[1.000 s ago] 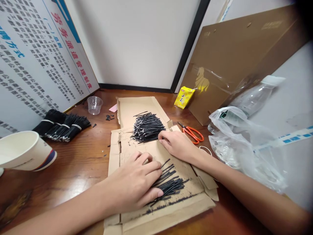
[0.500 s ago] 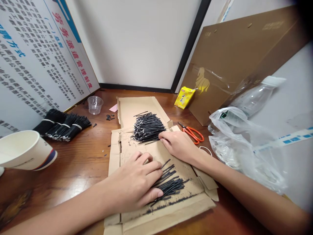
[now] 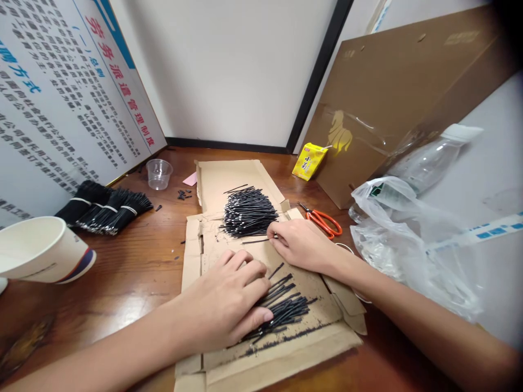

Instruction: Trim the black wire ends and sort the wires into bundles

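Note:
My left hand (image 3: 231, 302) lies over the near pile of thin black wires (image 3: 288, 311), its fingers curled and its thumb pressed on them. The hand hides the left ends of that pile. Higher up, my right hand (image 3: 300, 245) pinches the end of a single black wire (image 3: 254, 241), which points left, just below the far pile. That far pile of black wires (image 3: 249, 212) is thick, with pale tips at its left side. Both piles rest on a flattened cardboard sheet (image 3: 229, 174) sprinkled with black crumbs.
Orange-handled scissors (image 3: 324, 222) lie right of the cardboard. Banded black wire bundles (image 3: 110, 209), a paper bowl (image 3: 36, 250) and a clear plastic cup (image 3: 158, 175) stand left. A yellow drink carton (image 3: 309, 161), a brown box (image 3: 368, 98) and a plastic bag (image 3: 400, 228) are at right.
My right hand has drawn slightly down and right, and a single wire now shows apart from the far pile. My left hand has stayed almost in place on the near pile.

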A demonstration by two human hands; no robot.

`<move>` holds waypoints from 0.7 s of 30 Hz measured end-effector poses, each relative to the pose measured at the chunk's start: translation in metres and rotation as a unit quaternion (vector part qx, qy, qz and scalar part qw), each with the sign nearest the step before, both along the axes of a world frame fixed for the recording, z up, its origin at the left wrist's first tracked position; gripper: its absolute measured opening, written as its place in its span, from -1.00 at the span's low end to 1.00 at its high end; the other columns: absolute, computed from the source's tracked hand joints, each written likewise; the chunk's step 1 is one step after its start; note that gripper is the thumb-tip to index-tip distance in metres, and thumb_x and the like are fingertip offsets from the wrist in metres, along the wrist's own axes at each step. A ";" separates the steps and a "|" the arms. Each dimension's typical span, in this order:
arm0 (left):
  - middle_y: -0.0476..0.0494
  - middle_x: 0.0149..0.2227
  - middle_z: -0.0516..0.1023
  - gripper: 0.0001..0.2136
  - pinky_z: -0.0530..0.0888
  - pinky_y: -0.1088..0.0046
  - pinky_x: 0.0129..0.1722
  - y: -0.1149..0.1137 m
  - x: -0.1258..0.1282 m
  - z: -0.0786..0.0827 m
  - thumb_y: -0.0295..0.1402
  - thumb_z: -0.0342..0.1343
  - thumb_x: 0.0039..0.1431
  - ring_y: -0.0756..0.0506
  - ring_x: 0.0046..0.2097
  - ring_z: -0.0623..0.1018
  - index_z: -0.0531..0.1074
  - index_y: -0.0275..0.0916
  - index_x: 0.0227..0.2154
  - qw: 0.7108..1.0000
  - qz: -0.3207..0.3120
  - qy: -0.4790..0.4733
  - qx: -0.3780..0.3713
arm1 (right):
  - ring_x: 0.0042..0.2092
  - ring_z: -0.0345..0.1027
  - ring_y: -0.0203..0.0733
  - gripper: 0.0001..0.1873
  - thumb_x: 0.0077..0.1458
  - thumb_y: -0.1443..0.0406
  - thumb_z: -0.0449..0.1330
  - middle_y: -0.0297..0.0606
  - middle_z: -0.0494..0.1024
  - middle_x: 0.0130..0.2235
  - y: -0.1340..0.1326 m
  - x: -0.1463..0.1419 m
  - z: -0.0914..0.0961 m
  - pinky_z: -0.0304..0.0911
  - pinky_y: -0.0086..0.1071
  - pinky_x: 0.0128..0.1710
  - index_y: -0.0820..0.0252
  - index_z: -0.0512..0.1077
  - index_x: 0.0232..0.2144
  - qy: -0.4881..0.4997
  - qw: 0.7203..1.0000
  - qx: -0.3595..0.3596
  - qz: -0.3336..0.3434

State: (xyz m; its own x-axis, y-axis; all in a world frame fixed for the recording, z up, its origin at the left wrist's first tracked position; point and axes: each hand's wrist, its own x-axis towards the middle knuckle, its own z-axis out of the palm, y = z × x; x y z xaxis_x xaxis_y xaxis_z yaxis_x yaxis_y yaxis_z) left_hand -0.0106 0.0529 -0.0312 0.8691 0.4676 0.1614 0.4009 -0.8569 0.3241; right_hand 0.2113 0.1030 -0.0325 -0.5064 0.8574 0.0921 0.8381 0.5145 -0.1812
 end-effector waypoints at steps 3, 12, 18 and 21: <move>-0.31 0.01 0.38 -0.78 0.35 0.09 0.04 0.001 0.000 -0.001 -0.28 -0.04 0.37 -0.26 0.04 0.30 0.38 -0.29 -0.08 0.998 0.033 -0.042 0.011 | -0.47 0.18 -0.30 -0.85 0.02 0.46 0.11 -0.36 0.44 -0.53 -0.002 0.000 0.006 -0.05 -0.42 -0.43 0.19 0.46 -0.44 0.047 0.994 -0.086 0.039; -0.23 -0.07 0.48 -0.78 0.31 0.12 0.07 0.002 0.002 0.001 -0.28 -0.02 0.38 -0.23 0.01 0.37 0.40 -0.27 -0.07 1.000 -0.004 -0.018 -0.019 | -0.38 0.29 -0.22 -0.85 0.13 0.38 0.10 -0.30 0.50 -0.46 0.012 0.011 -0.006 0.03 -0.39 -0.37 0.16 0.47 -0.40 0.041 0.997 -0.019 -0.056; -0.30 0.04 0.40 -0.73 0.26 0.06 0.14 0.001 0.000 -0.001 -0.29 -0.01 0.36 -0.29 0.13 0.29 0.37 -0.30 0.02 0.999 0.023 -0.031 0.003 | -0.44 0.24 -0.32 -0.87 0.12 0.42 0.13 -0.39 0.45 -0.48 0.006 0.015 0.012 0.06 -0.45 -0.40 0.17 0.46 -0.42 0.064 0.979 -0.172 0.091; -0.31 0.02 0.41 -0.71 0.28 0.04 0.12 0.001 0.001 -0.001 -0.26 -0.01 0.36 -0.30 0.12 0.31 0.37 -0.31 0.02 0.999 0.034 -0.024 0.004 | -0.43 0.26 -0.34 -0.86 0.10 0.44 0.14 -0.40 0.47 -0.47 0.005 0.014 0.015 0.09 -0.45 -0.39 0.18 0.48 -0.42 0.100 0.968 -0.200 0.116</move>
